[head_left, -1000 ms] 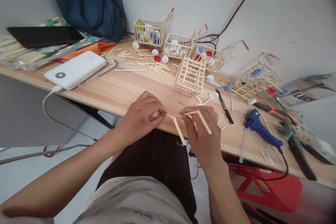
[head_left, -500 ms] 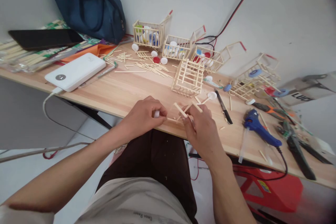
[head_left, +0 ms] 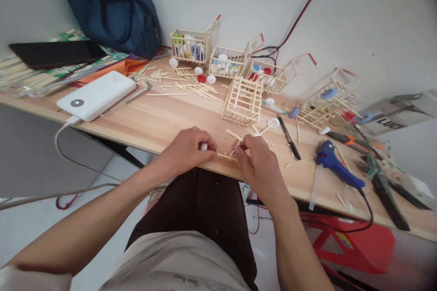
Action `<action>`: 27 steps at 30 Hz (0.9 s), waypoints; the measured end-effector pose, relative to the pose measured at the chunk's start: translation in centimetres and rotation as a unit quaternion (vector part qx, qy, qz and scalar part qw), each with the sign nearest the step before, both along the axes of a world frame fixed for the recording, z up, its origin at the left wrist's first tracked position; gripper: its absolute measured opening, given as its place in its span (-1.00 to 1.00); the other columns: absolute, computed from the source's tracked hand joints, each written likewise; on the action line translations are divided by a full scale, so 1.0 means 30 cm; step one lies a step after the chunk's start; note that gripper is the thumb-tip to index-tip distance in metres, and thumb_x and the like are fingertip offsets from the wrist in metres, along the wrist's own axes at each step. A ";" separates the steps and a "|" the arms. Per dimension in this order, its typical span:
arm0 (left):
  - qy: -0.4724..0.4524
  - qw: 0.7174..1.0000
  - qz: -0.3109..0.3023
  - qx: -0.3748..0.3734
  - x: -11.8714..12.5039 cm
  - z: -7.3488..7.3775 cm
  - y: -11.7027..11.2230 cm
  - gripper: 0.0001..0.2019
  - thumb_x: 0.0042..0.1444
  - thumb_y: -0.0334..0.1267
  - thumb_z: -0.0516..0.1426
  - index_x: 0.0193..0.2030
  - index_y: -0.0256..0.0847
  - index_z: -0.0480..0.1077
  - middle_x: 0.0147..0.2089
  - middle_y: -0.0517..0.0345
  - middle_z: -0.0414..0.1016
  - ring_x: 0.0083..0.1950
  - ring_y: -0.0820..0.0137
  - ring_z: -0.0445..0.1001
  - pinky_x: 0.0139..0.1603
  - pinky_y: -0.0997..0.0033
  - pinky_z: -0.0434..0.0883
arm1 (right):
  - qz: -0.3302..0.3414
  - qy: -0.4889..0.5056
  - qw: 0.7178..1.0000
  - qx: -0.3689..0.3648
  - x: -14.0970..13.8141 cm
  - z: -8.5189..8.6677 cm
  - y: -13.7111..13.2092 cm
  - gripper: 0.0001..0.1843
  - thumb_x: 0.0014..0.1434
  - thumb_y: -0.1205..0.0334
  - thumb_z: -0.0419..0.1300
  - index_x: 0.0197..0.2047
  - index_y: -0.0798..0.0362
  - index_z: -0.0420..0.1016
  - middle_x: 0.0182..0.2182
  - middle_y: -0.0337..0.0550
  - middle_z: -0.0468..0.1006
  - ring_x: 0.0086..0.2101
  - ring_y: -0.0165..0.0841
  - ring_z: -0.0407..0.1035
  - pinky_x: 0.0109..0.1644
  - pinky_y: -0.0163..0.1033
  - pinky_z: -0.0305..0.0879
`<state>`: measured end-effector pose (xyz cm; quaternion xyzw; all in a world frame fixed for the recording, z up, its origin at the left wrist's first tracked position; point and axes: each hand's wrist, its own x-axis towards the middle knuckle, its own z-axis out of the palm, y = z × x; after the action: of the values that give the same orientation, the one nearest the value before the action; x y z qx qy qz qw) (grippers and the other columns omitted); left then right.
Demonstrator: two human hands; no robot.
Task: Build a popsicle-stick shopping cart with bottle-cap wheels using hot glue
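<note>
My left hand (head_left: 187,149) is closed at the table's front edge, its thumb and forefinger pinching the end of a thin wooden stick (head_left: 227,156). A small white round piece (head_left: 204,147) shows in the curl of its fingers, perhaps a bottle cap. My right hand (head_left: 261,157) is closed around thin wooden sticks (head_left: 233,133) that cross at its fingertips; how they join is partly hidden by the fingers. Behind the hands stands a slatted basket of wooden sticks (head_left: 242,102). A stick with a white cap (head_left: 273,122) lies just beyond my right hand.
Several small stick-built carts (head_left: 191,47) with coloured caps line the wall. Loose sticks (head_left: 198,89) lie mid-table. At left are a white power bank (head_left: 97,95), a phone (head_left: 56,53) and a blue bag (head_left: 114,9). Right: a black marker (head_left: 289,138), blue glue gun (head_left: 337,166) and pliers (head_left: 385,195).
My right hand has shifted its grip, and the sticks in it have turned; one that stuck up above its fingers no longer shows. My left hand has hardly moved.
</note>
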<state>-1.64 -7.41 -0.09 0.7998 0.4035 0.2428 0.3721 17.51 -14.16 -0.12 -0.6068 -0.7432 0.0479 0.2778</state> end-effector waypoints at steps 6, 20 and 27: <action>0.019 1.000 0.003 -0.014 0.003 0.010 0.007 -0.90 -0.10 -0.35 0.17 -0.45 -0.24 0.53 -0.45 0.21 0.47 -0.47 0.50 0.30 -0.42 0.52 0.23 | 0.002 0.020 1.000 -0.020 0.011 -0.008 0.010 -0.83 0.30 0.24 0.00 -0.37 0.01 0.24 -0.41 -0.18 0.37 -0.32 -0.29 0.24 -0.23 -0.21 0.14; 0.006 0.998 -0.024 -0.057 -0.002 0.030 0.025 -0.90 -0.12 -0.34 0.16 -0.46 -0.26 0.51 -0.56 0.29 0.36 -0.54 0.54 0.20 -0.49 0.54 0.15 | -0.003 0.036 0.999 -0.037 0.014 0.003 0.022 -0.81 0.29 0.20 0.01 -0.37 0.01 0.27 -0.42 -0.19 0.40 -0.32 -0.29 0.26 -0.24 -0.21 0.12; 0.006 0.997 -0.025 -0.070 -0.003 0.033 0.024 -0.89 -0.12 -0.33 0.15 -0.46 -0.26 0.51 -0.57 0.30 0.33 -0.53 0.55 0.18 -0.49 0.54 0.13 | 0.001 0.040 0.998 -0.057 0.021 0.006 0.024 -0.77 0.31 0.15 -0.03 -0.37 0.02 0.28 -0.44 -0.20 0.37 -0.34 -0.30 0.24 -0.25 -0.20 0.10</action>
<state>-1.74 -6.68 0.90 0.7832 0.4017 0.1996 0.4306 18.14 -13.44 0.04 -0.6188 -0.7277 0.1148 0.2726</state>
